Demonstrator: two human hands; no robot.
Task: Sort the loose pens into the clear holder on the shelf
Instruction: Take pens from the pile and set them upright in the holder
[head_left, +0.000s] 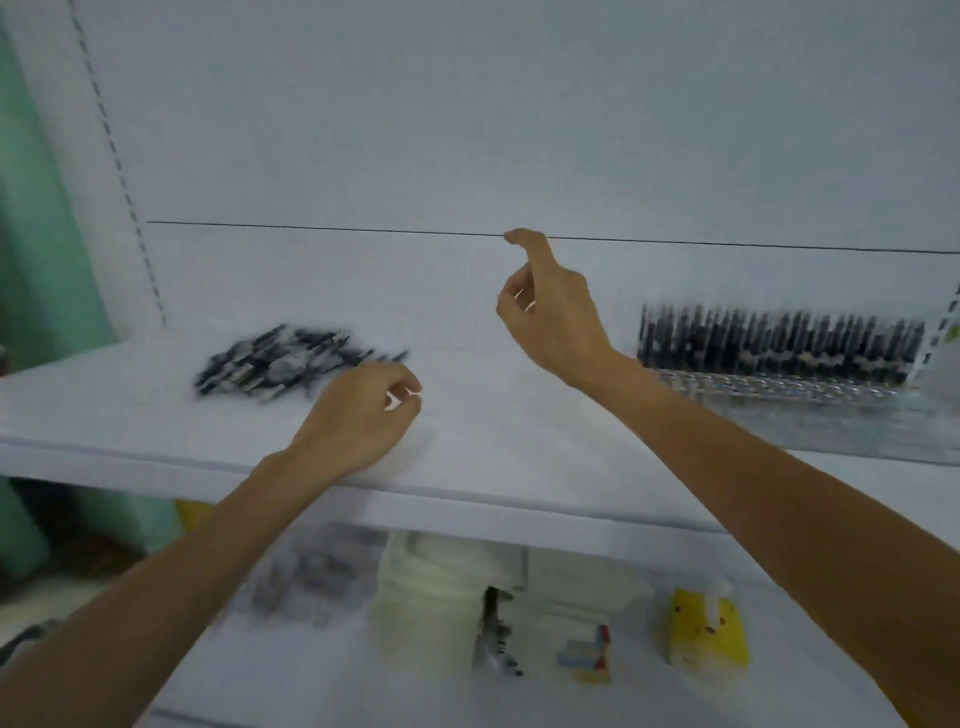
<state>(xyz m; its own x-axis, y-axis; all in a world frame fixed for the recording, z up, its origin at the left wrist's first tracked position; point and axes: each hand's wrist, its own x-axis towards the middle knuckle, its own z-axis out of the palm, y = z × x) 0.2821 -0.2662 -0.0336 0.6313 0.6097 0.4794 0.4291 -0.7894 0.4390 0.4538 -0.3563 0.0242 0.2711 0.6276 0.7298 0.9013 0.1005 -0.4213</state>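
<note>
The pick-up step is underway: the person's left hand (358, 415) is resting on the white shelf (519, 467) at the right edge of the pile of loose pens (270, 366), its fingers curled in towards the thumb. Motion blur is hiding whether a pen is pinched between them, so I cannot tell if it is holding 1 or nothing. The right hand (550, 312) is hanging in the air above the middle of the shelf, between the pile and the clear holder (779, 387). Its index finger is hooked upward and the other fingers are folded in, and no pen is showing in it. The holder is sitting at the right end of the same shelf, well apart from the pile, and a long row of dark pens (779, 338) is standing upright in it. By my reading the sorting is well along, yet a sizeable heap is waiting. The next move is calling for a firm pinch on 1 pen or a small bunch from the pile's near edge, then a carry to the right and an upright drop into a free slot, without knocking the row already standing there.
</note>
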